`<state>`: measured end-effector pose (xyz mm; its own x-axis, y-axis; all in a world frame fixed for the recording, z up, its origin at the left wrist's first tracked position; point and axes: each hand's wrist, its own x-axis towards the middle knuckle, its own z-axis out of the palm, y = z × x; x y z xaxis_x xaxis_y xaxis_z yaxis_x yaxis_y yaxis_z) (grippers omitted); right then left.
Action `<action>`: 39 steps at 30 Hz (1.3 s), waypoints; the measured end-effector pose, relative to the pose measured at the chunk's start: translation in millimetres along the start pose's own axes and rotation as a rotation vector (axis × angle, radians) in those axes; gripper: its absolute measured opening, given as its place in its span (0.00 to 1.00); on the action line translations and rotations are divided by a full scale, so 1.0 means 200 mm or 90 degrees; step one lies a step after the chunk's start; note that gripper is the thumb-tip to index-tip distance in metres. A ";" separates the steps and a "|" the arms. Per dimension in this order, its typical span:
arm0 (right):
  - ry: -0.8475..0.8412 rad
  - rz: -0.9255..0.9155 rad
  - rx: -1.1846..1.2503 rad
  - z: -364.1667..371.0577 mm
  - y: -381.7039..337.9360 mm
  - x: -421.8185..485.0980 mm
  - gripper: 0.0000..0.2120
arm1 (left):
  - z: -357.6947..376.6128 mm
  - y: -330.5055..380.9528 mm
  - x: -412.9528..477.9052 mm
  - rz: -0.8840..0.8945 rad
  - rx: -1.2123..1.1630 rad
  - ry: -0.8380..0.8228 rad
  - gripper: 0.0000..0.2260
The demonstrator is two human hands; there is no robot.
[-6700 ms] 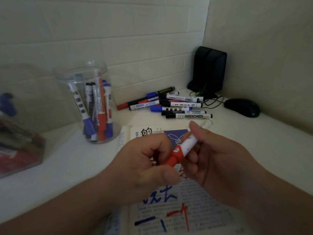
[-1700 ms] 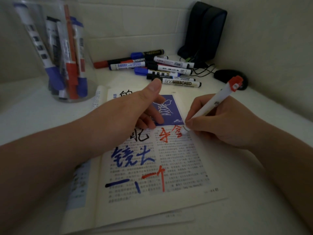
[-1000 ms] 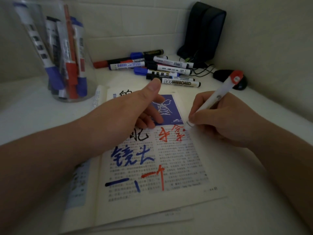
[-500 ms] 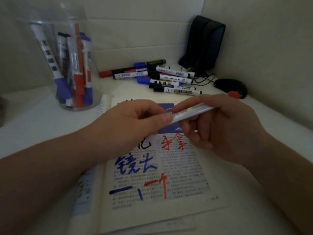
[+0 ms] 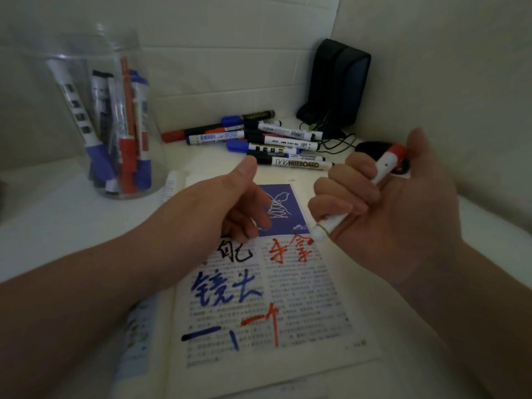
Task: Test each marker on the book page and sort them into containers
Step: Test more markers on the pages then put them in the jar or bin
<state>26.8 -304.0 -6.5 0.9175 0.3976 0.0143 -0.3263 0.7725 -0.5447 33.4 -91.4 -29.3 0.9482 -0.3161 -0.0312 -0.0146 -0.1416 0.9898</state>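
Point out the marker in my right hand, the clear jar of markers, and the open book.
marker [image 5: 384, 168], head view, white barrel below red end.
clear jar [image 5: 83, 60], head view, upper glass wall.
book [image 5: 316, 326], head view, lower printed page.

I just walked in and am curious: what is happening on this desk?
A person's right hand grips a marker above the book, whose page shows red, blue and black strokes; the left hand rests on it. The jar holds several markers; a pile lies behind the book.
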 end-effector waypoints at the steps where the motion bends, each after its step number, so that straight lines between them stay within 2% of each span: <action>1: -0.003 0.002 0.001 -0.01 0.00 0.00 0.29 | 0.00 -0.01 0.00 0.003 0.011 -0.006 0.31; 8: -0.034 0.041 0.017 -0.04 0.02 0.02 0.27 | 0.00 -0.03 0.01 0.004 0.007 -0.004 0.28; 12: -0.020 0.042 -0.015 -0.01 0.03 0.02 0.22 | 0.00 -0.03 0.00 0.009 0.018 -0.014 0.29; 17: 0.002 0.062 -0.031 0.02 0.06 0.01 0.23 | -0.01 -0.03 0.00 0.014 0.012 -0.010 0.29; 20: 0.027 0.050 -0.025 0.04 0.08 0.01 0.11 | -0.01 -0.02 0.01 0.012 0.002 -0.004 0.30; 22: 0.071 0.031 -0.042 0.06 0.08 0.01 0.09 | -0.01 -0.01 0.01 0.011 -0.026 0.008 0.32; 27: 0.222 0.030 -0.270 0.12 0.08 0.00 0.17 | -0.03 0.03 0.00 -0.018 -0.169 0.071 0.26; 29: 0.204 0.065 -0.311 0.17 0.10 -0.01 0.18 | -0.06 0.04 0.01 -0.055 -0.301 0.111 0.25; 32: 0.159 0.057 -0.341 0.24 0.14 0.01 0.16 | -0.13 0.06 0.01 -0.093 -0.521 0.143 0.23; 36: 0.066 -0.030 -0.395 0.40 0.16 0.08 0.23 | -0.17 0.07 0.00 -0.142 -0.646 0.171 0.22; 39: 0.009 -0.129 -0.505 0.61 0.12 0.16 0.05 | -0.17 0.08 -0.01 -0.168 -0.617 0.151 0.22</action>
<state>21.0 -212.1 83.2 0.9457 0.2781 0.1685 0.0994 0.2464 -0.9641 41.2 -61.5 -7.8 0.9241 -0.1759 -0.3393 0.3648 0.6704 0.6461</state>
